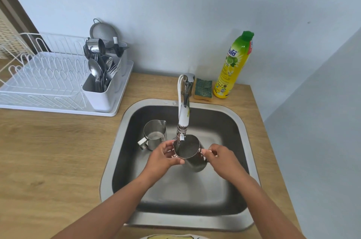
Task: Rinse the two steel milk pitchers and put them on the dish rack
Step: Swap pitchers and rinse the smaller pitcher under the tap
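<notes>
One steel milk pitcher (pixel 190 151) is held upright under the tap spout (pixel 182 131), above the steel sink (pixel 242 127). My left hand (pixel 163 157) grips its left wall and rim. My right hand (pixel 222 157) holds it from the right, at the handle side. A second steel pitcher (pixel 154 133) stands upright on the sink floor to the left, its handle pointing towards the front left. The white dish rack (pixel 39 80) sits on the wooden counter at the far left, with its plate slots bare.
A white cutlery caddy (pixel 99 96) full of spoons and forks is at the rack's right end, with a steel cup and strainer behind it. A green-topped sponge (pixel 203 90) and a yellow dish soap bottle (pixel 233 67) stand behind the sink. A wall closes the right side.
</notes>
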The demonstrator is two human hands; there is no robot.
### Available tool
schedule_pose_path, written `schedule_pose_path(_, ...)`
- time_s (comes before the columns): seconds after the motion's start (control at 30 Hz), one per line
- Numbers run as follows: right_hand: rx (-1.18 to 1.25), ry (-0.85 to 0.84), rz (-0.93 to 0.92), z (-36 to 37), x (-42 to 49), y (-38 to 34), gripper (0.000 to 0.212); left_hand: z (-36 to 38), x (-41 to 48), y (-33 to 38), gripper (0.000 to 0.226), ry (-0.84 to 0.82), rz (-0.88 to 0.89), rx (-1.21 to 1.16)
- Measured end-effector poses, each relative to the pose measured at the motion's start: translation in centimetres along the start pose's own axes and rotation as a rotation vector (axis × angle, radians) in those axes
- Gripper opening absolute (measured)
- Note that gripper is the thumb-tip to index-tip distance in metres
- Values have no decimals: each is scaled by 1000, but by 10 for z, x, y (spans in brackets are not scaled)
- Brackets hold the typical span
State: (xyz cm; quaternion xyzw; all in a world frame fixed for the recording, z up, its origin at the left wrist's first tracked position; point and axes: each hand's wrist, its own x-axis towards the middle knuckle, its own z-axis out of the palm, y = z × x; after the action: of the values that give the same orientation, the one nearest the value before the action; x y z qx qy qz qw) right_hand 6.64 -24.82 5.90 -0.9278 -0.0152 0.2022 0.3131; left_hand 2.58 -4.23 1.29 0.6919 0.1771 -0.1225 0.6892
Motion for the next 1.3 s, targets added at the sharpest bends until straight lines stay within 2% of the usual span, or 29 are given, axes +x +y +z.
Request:
schedule_pose_path(0.13,173,63,-9,6,9,0,32,-3,5,9,68,56,78,32)
schedule_pose_path(0.37,566,124,-41,20,18,-16,19,-18,1,25,77,217,226,256)
schedule_pose_path(0.7,858,-9,-18,46,27,-29,21,-38,-14,36,76,327,386,456)
schedule_pose_path(0.83,854,-84,5,53,24,-29,19,-43,-20,35,74,338,405,498)
schedule_pose_path(1.03,759,-132,8,54,13,-29,21,-46,-23,24,68,332,329,519)
schedule_pose_path(1.17,649,-113,16,50,7,-25,22,-43,-27,16,58,321,236,432)
schedule_pose_path(1.3,520,-69,47,41,3,-19,28,-37,-26,9,59,270,117,312)
